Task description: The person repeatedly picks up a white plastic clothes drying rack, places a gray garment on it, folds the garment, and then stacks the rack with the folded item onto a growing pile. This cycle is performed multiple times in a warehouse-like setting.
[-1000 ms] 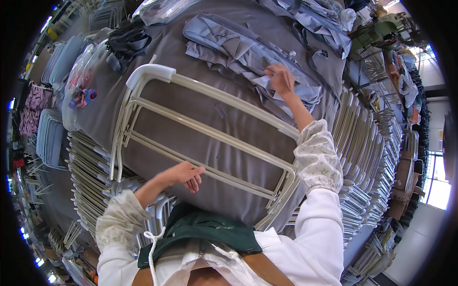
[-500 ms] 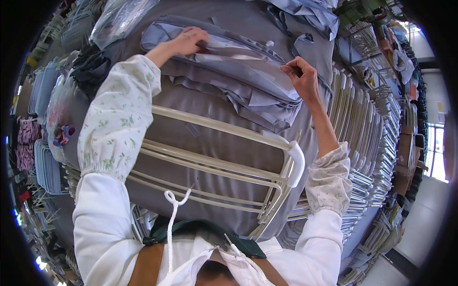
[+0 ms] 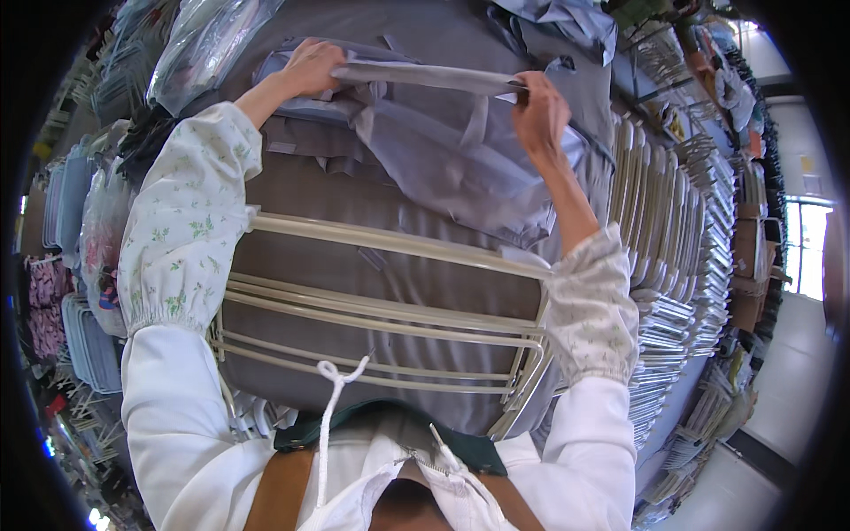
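A sheet of thin grey fabric is stretched between my two hands, its folded upper edge pulled into a straight band. My left hand grips that band at its left end. At the right end, my right hand pinches it with the fingers closed. The rest of the fabric hangs in loose folds over more grey cloth lying beneath. Nearer to me lies a cream tubular metal frame with several parallel bars. My sleeve covers, white with green sprigs, pass over or beside its two ends.
Grey cloth covers the work surface. Rows of stacked cream metal frames stand to the right. A clear plastic bag lies at the far left, and more grey fabric at the far right. Light-blue racks stand left.
Both hands have taken the fabric's edge and drawn it up taut, lifting the sheet off the pile. My left hand has shifted left and away; my right hand has moved slightly left and away.
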`<state>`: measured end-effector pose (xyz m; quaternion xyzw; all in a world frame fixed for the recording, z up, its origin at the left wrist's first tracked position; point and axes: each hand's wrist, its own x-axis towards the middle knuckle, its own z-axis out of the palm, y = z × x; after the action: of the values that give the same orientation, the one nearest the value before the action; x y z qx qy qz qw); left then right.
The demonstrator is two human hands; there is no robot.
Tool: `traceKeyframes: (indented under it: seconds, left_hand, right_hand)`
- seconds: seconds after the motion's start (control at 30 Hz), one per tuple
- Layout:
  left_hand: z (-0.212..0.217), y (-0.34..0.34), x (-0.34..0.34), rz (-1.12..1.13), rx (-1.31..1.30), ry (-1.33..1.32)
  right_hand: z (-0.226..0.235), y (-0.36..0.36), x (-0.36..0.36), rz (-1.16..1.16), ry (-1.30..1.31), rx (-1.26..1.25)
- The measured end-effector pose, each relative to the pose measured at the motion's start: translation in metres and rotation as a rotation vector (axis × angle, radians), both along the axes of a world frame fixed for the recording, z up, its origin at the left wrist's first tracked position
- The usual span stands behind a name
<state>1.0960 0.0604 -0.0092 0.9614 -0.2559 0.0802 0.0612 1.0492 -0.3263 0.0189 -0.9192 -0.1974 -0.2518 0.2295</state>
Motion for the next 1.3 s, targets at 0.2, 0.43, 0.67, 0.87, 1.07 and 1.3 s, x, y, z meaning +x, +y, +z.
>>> traceKeyframes:
  seconds: [0.2, 0.43, 0.67, 0.87, 1.07, 1.3]
  left_hand:
    - [0.098, 0.083, -0.059, -0.292, -0.235, -0.601]
    - [0.267, 0.127, -0.316, -0.306, -0.231, -0.242]
    - [0.314, 0.105, -0.467, -0.062, -0.334, 0.855]
    - [0.107, 0.098, -0.53, 0.527, -0.557, 1.505]
    - [-0.025, 0.113, -0.544, 0.588, -0.482, 1.04]
    - [-0.019, 0.102, -0.543, 0.198, -0.851, 0.884]
  right_hand:
    - [0.131, -0.013, -0.083, -0.13, -0.453, -0.301]
    - [0.258, -0.045, -0.301, -0.237, -0.281, -0.26]
    - [0.314, -0.039, -0.444, -0.05, 0.647, 0.013]
    - [0.084, -0.048, -0.455, 0.03, 1.58, 0.343]
    - [-0.013, -0.066, -0.502, 0.109, 1.504, 0.257]
    - [-0.013, -0.039, -0.553, 0.014, 1.256, 0.402]
